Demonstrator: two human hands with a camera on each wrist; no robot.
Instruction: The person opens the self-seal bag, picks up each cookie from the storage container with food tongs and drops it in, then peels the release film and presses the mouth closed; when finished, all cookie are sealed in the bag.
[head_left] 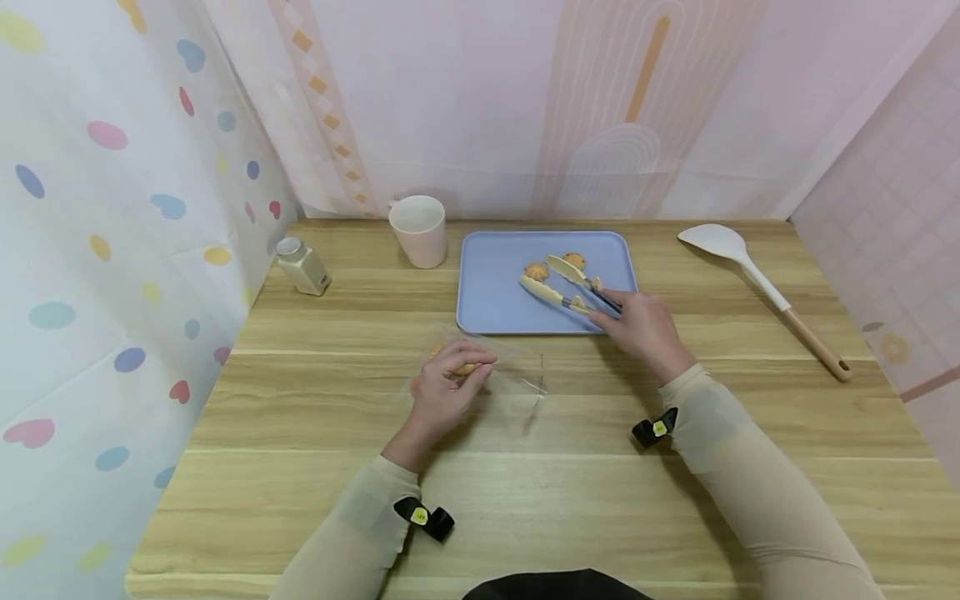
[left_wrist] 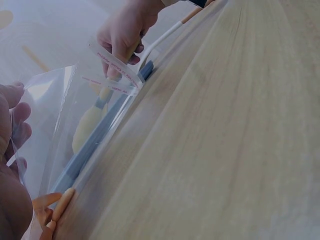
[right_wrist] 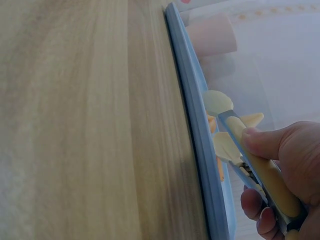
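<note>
My left hand (head_left: 448, 385) pinches the upper film of a clear plastic bag (head_left: 517, 367), its open mouth facing right. Cookies (left_wrist: 60, 206) lie inside at the bag's closed end, partly covered by the hand. In my right hand (head_left: 647, 327) is a pair of tongs (right_wrist: 260, 170) with cream-coloured tips, thumb on one arm and fingers round the other. The tong tips are spread apart over the blue tray (head_left: 487, 292). Just beyond them a round cookie (head_left: 536, 272) and another cookie (head_left: 574, 260) lie on the tray, with smaller pieces beside the tong arms.
Behind the bag stands a pink mug (head_left: 422, 237), left of the tray. A small jar with a grey lid (head_left: 303, 267) is at the table's left edge. On the right lies a white spatula with a wooden handle (head_left: 765, 287). Patterned curtains (head_left: 465, 100) hang behind the table.
</note>
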